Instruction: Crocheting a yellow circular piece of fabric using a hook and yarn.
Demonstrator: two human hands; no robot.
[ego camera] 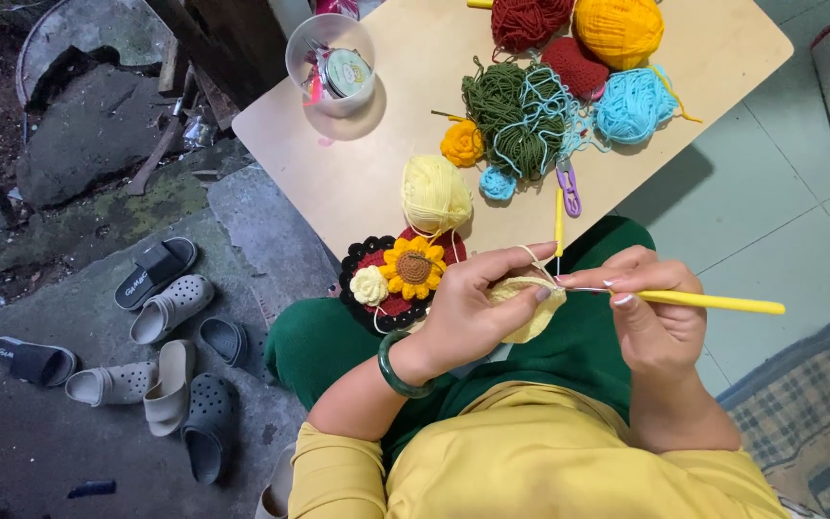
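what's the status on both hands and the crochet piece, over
Left hand pinching pale yellow crochet piece. Right hand gripping yellow crochet hook, tip at the piece. Strand runs up to pale yellow yarn ball; nothing blocking.

A low wooden table (357, 183) with rounded corners stands at the far middle of the scene, its pale top evenly lit by soft daylight. To the right the floor (770, 221) is laid with pale green tiles, and a checked mat (809, 413) lies at the near right corner. To the left the ground turns to rough grey concrete (50, 432), cracked and mossy farther off, where several pairs of slippers and clogs (160, 365) lie scattered. Broken stone slabs (88, 125) fill the far left.
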